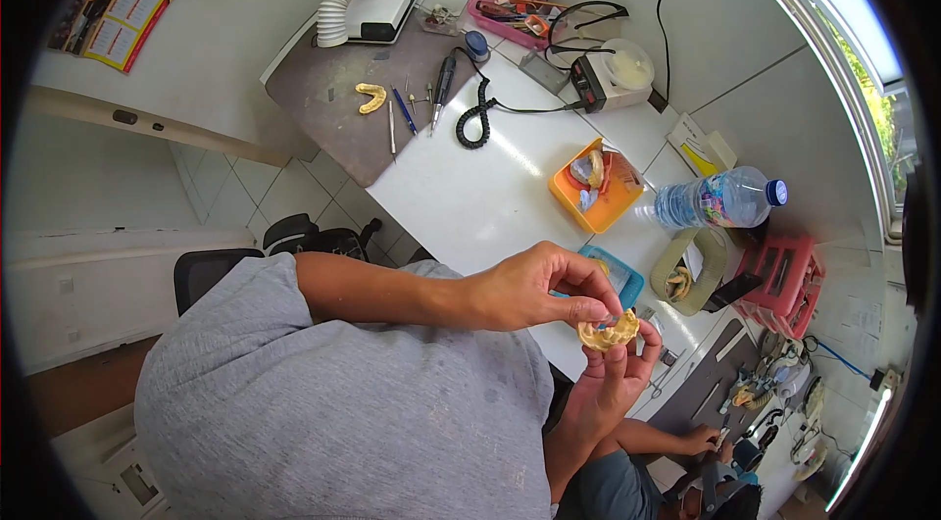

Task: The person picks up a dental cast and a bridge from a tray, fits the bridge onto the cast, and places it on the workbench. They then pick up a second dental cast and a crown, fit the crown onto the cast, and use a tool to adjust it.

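A yellow dental cast (609, 333), curved like a tooth arch, is held up in front of my chest. My right hand (613, 385) grips it from below, with the thumb and fingers closed around its lower side. My left hand (549, 287) reaches in from above, thumb and fingertips pinched together at the cast's upper edge. Whatever may be between those fingertips is too small to make out. Partly covered by my left hand is a blue tray (627, 277) on the white table (451, 201).
An orange tray (595, 214) with dental pieces, a water bottle (720, 199) and an olive container (688, 270) stand beyond my hands. Another cast (371, 98) and a handpiece (443, 89) lie on the dark mat (328, 94). A co-worker (627, 491) works at lower right.
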`<action>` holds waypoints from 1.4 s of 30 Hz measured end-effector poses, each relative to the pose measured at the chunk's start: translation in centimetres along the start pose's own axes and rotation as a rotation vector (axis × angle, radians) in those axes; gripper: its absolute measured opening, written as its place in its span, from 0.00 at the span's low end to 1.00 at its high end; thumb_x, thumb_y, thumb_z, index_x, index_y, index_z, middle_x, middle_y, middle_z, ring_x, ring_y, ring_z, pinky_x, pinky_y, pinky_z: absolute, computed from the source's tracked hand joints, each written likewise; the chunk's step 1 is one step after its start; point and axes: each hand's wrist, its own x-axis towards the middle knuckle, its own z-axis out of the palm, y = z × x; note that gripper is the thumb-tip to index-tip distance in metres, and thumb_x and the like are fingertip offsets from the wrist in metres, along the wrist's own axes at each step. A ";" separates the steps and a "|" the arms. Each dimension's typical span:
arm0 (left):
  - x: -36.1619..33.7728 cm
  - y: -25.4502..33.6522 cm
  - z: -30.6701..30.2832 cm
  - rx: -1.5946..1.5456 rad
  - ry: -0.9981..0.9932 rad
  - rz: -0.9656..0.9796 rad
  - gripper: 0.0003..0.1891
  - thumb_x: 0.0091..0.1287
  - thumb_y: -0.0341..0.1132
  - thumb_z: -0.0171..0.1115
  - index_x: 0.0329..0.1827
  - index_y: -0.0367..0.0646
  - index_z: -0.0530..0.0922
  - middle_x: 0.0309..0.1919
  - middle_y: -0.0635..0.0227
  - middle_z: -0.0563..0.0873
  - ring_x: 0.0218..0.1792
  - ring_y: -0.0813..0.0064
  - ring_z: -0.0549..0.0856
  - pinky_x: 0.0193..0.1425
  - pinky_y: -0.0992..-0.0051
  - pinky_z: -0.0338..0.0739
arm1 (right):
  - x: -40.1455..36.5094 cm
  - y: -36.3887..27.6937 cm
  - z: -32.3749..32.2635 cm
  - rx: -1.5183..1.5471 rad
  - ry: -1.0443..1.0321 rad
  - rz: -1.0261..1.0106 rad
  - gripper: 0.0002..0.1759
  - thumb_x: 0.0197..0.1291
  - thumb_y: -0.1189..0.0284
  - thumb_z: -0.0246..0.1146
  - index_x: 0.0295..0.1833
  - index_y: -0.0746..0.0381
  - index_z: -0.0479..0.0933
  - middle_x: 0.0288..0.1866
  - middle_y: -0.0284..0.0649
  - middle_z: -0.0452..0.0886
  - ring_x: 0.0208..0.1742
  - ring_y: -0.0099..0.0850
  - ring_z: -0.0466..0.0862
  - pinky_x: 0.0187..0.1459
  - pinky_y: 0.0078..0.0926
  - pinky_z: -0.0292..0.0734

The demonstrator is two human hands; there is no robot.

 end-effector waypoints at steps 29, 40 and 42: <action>-1.1 1.5 0.5 -0.167 -0.070 -0.062 0.11 0.70 0.35 0.68 0.50 0.39 0.82 0.43 0.71 0.86 0.48 0.82 0.83 0.60 0.76 0.77 | -1.0 -0.8 0.3 0.095 0.021 0.030 0.34 0.57 0.66 0.76 0.62 0.64 0.66 0.54 0.44 0.79 0.55 0.33 0.82 0.58 0.30 0.79; -1.2 1.0 -0.2 -0.121 -0.012 -0.009 0.12 0.69 0.38 0.69 0.47 0.39 0.79 0.44 0.70 0.84 0.50 0.80 0.83 0.59 0.74 0.79 | -0.6 -1.1 0.6 0.107 0.011 0.089 0.31 0.59 0.68 0.74 0.62 0.63 0.66 0.52 0.43 0.78 0.52 0.33 0.82 0.52 0.37 0.86; -1.2 0.9 -0.1 -0.098 -0.007 -0.005 0.13 0.69 0.38 0.69 0.47 0.39 0.78 0.44 0.70 0.84 0.50 0.79 0.82 0.60 0.74 0.80 | -0.4 -0.9 0.5 0.142 -0.027 0.107 0.30 0.59 0.68 0.74 0.62 0.63 0.67 0.52 0.42 0.78 0.52 0.32 0.82 0.52 0.38 0.88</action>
